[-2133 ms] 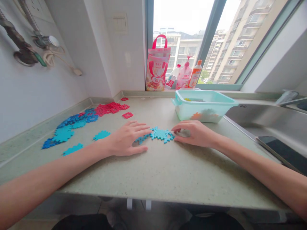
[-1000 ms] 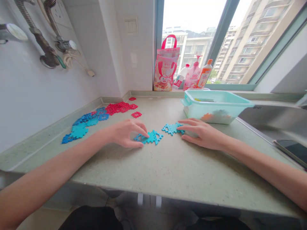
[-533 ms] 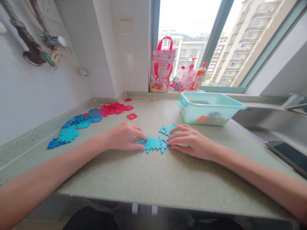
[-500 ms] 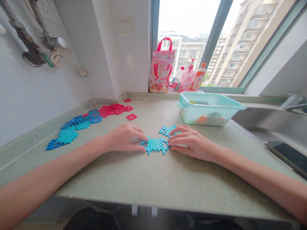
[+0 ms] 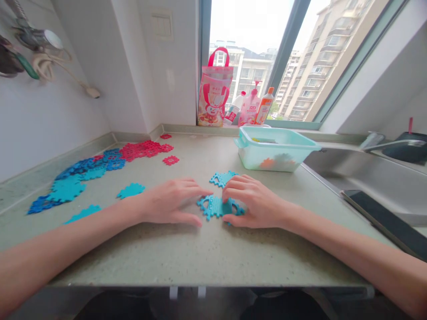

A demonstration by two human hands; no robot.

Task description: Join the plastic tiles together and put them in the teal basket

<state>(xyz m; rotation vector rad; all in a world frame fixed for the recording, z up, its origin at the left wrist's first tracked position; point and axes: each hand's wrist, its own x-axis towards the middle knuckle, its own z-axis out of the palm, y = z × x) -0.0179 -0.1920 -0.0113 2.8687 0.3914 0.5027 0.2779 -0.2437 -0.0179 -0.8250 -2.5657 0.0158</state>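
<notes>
Several turquoise interlocking puzzle pieces (image 5: 215,207), joined into a flat strip with toothed edges, lie on the counter between my hands. My right hand (image 5: 255,202) bends over the strip's right end, thumb at the near edge and fingers at the far edge, hiding part of it. At the left end, my left hand (image 5: 170,202) is open, thumb and index finger apart, with nothing between them. Just behind the strip lies another turquoise group (image 5: 220,178), partly covered by my right fingers.
Loose turquoise pieces (image 5: 131,190) lie beyond my left forearm. Blue pieces (image 5: 113,160) and red pieces (image 5: 143,151) spread along the left wall. A mint plastic basin (image 5: 273,158) stands at the back right, beside the sink (image 5: 367,178). A phone (image 5: 380,218) rests at the sink's edge.
My left hand has let go of the strip's left end and its fingers have spread. My right hand has moved over the right end. The view has swung right.
</notes>
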